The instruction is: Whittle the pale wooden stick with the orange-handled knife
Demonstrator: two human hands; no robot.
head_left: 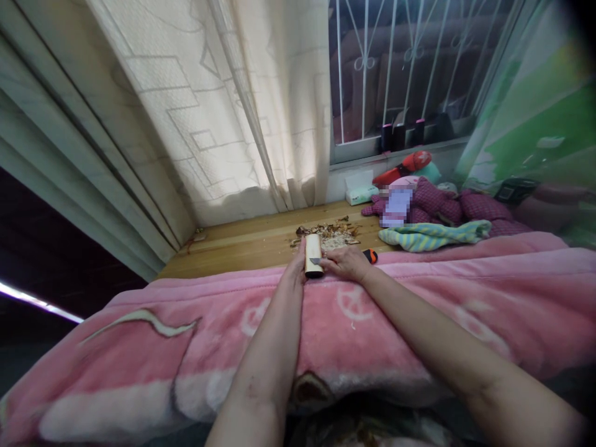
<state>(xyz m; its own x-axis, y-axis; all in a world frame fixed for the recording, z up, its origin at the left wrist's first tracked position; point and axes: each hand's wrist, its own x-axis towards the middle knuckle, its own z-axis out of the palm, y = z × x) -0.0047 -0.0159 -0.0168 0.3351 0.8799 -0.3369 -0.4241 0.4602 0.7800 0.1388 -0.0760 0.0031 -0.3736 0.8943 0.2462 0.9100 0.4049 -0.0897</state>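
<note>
You're holding a pale round wooden billet [313, 254] in your left hand [295, 264], fingers curled shut around it, tips out of view, just above the near edge of the ledge. Your right hand [342, 262] is closed on a steel-bladed knife w/ orange-and-black handle [370, 255], blade resting against the billet. A heap of brown-and-cream wood shavings [328, 236] is lying just far of the billet on a light wooden ledge [233, 251], w/ a pink fleece blanket [326, 323] bunched near you.
</note>
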